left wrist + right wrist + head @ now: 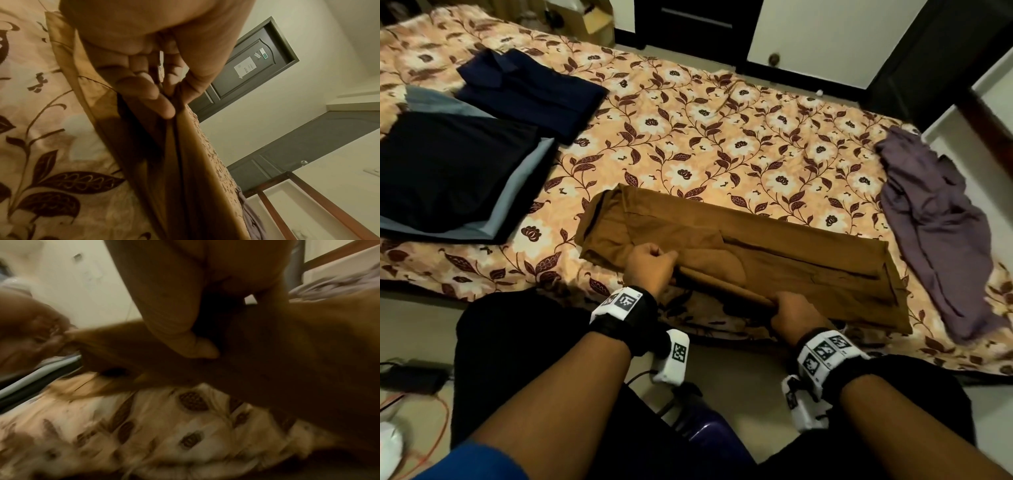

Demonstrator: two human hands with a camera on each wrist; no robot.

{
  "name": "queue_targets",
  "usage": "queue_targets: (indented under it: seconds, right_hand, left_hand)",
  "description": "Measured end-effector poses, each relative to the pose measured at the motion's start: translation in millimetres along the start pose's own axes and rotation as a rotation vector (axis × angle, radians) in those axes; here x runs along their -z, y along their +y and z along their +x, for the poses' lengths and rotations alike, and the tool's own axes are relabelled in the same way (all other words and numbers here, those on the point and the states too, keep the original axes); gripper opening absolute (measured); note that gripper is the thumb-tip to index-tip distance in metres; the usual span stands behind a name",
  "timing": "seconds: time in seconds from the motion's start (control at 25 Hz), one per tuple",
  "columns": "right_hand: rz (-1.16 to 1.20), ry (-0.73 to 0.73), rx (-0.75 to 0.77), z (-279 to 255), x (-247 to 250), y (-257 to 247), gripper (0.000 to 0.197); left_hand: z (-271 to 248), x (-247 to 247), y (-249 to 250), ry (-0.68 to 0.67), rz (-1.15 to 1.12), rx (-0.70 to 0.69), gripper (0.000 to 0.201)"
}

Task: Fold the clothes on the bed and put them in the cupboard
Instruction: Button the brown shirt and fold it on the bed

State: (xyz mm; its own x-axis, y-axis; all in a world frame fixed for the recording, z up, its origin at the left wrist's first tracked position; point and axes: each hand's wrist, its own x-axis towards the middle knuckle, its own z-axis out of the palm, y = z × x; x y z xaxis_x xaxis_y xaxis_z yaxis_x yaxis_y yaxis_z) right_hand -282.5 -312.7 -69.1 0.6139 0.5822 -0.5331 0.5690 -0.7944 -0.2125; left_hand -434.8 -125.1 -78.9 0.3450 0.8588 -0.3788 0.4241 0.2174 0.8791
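Both hands (650,265) pinch brown garment's (774,246) near edge, prob.

The picture is blurry. The right hand (185,296) comes down from the top, and its thumb (197,345) presses on the brown cloth (287,353). The cloth stretches out to the left of the thumb, where the left hand (30,331) pinches its far end. Under the cloth lies the bed (164,426), with a cover of brown leaves and pale flowers. Below the left hand, folded dark and light blue clothes (41,374) lie on the bed. Behind the cloth, on its right, is a crumpled purple cloth (339,283).
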Motion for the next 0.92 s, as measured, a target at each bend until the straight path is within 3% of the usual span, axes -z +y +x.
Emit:
queue_targets:
  seconds: [0.08, 0.2, 0.28, 0.36, 0.4, 0.44, 0.52, 0.6, 0.64, 0.76, 0.84, 0.92]
  right_hand:
    - [0.092, -0.003, 0.072, -7.9, 27.9, 22.1, 0.020]
    - [0.291, -0.117, 0.116, -2.0, 73.9, 49.8, 0.012]
    - [0.132, -0.094, 0.028, 26.1, 100.6, 73.8, 0.032]
    - [-0.380, 0.112, -0.096, 52.1, 111.4, 92.8, 0.060]
    - [-0.525, 0.212, -0.117, 59.8, 108.9, 95.0, 0.055]
    - [-0.524, 0.264, -0.088, 67.9, 100.1, 97.5, 0.042]
    - [-0.247, 0.185, -0.061, 74.4, 73.4, 97.1, 0.028]
    - [-0.100, 0.033, -0.074, 76.5, 41.8, 102.3, 0.042]
    - [-0.147, -0.017, -0.072, 76.7, 29.6, 105.8, 0.055]
    - [-0.325, 0.014, -0.043, 83.3, 10.3, 110.8, 0.075]
    - [-0.365, -0.008, 0.006, 85.1, 14.2, 106.2, 0.056]
    - [-0.408, -0.031, -0.012, 86.1, 34.5, 105.3, 0.027]
  left_hand:
    - [6.0, -6.9, 5.0, -0.043, 0.043, -0.111, 0.024]
    - [12.7, -21.5, 19.6, -0.291, 0.031, -0.138, 0.018]
    - [25.7, -29.4, 26.9, -0.404, 0.085, -0.162, 0.017]
    - [48.3, -30.7, 24.6, -0.414, 0.390, -0.292, 0.036]
    - [59.7, -29.1, 21.7, -0.393, 0.578, -0.323, 0.051]
    - [72.0, -27.2, 17.9, -0.358, 0.707, -0.331, 0.062]
    - [92.9, -19.0, 10.6, -0.278, 0.808, -0.295, 0.066]
    - [109.3, -10.0, 4.5, -0.249, 0.820, -0.270, 0.056]
    - [114.6, -6.2, 2.9, -0.254, 0.803, -0.260, 0.052]
    - [123.5, 6.7, 3.9, -0.309, 0.727, -0.231, 0.055]
    - [130.9, 19.1, 5.8, -0.336, 0.804, -0.224, 0.052]
    - [137.2, 28.0, 11.4, -0.274, 1.076, -0.262, 0.040]
